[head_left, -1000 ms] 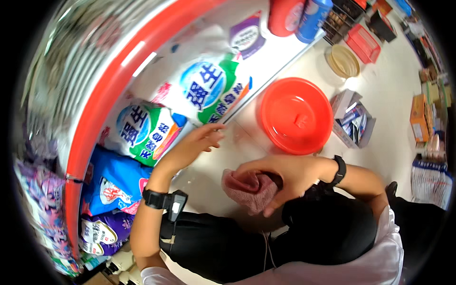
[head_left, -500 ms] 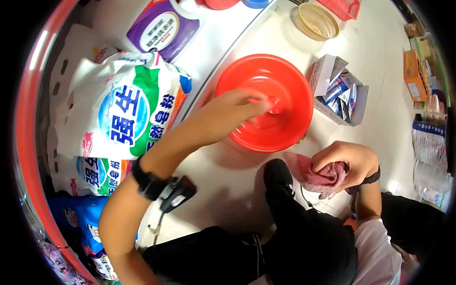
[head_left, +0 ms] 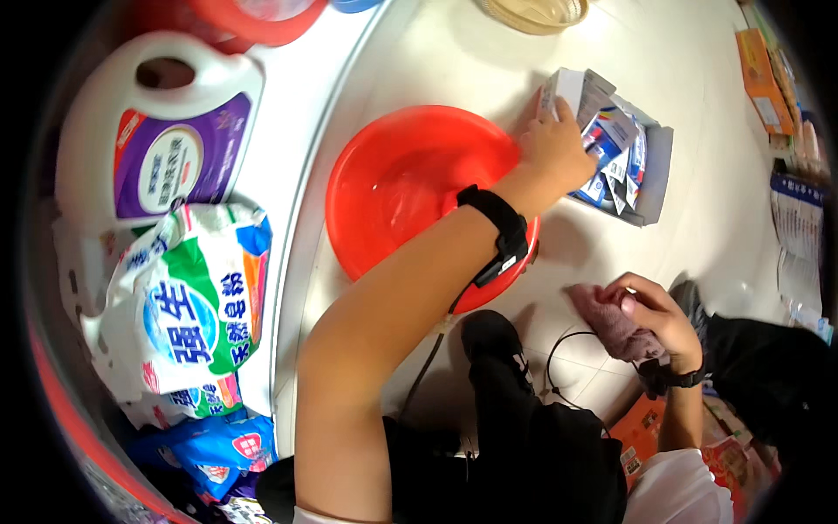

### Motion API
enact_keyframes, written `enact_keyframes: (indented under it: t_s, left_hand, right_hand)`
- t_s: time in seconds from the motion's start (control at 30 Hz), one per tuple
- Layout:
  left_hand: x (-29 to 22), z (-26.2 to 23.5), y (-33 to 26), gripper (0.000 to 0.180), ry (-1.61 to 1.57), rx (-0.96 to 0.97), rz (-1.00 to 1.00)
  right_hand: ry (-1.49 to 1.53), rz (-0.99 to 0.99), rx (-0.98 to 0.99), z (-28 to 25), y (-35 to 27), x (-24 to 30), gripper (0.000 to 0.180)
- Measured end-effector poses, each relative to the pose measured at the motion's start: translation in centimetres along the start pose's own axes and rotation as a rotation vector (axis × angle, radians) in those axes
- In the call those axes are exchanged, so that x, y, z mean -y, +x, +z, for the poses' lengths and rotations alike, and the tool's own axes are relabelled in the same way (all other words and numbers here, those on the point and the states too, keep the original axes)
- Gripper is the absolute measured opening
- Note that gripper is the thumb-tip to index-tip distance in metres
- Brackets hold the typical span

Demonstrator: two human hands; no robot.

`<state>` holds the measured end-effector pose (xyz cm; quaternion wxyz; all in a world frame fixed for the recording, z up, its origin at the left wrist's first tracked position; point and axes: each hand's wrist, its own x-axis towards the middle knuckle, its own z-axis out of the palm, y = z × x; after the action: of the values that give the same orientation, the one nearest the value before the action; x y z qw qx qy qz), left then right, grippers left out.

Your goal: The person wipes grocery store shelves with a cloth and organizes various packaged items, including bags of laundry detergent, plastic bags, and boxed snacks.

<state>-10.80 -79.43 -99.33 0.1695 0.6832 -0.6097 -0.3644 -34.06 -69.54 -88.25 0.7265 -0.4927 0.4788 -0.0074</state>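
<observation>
I see the left hand stretched across the far rim of the red basin, its fingers curled over a white carton at the near corner of a grey tray of small boxes; whether they actually grip it I cannot tell, since the knuckles hide the fingertips. The basin lies under the wrist and forearm, which cover its right side. The right hand sits nearer me, fingers closed around a pink cloth that sticks out to their left. Well left of both hands stand 1 white detergent jug and 1 green-and-white powder bag on a white shelf. A woven basket is cut off at the top edge.
</observation>
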Motion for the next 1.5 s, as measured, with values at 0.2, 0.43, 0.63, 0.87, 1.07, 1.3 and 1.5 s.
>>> enact_keyframes:
  t_s: [0.2,0.43,0.63,0.87,1.07,1.3,1.5]
  left_hand:
    - [0.3,0.6,0.6,0.106,-0.069,0.075,-0.057]
    - [0.2,-4.3,-5.9,0.047,-0.119,-0.294,0.314]
    - [3.2,-8.5,-14.1,0.028,-0.424,-0.407,0.244]
    - [3.1,-2.4,-17.0,0.024,-1.129,-0.948,-0.078]
    - [3.9,-0.2,-19.2,0.024,-1.499,-0.867,-0.085]
    - [5.7,1.3,-20.7,0.025,-1.652,-0.826,-0.041]
    - [7.2,2.1,-21.0,0.025,-1.761,-0.812,0.013]
  right_hand:
    - [0.183,0.013,0.131,-1.0,-1.8,1.6,0.058]
    - [0.282,-0.178,0.095,1.5,-2.5,3.2,0.080]
    - [0.357,-0.382,0.207,7.3,-3.2,9.8,0.097]
    - [-0.558,-0.799,0.542,21.3,-2.1,23.4,0.068]
    - [-1.130,-0.747,0.981,36.5,-1.2,26.9,0.030]
    - [-1.294,-1.452,1.018,51.1,5.3,18.1,0.039]
    - [-1.187,-1.799,0.795,49.8,8.8,15.1,0.052]
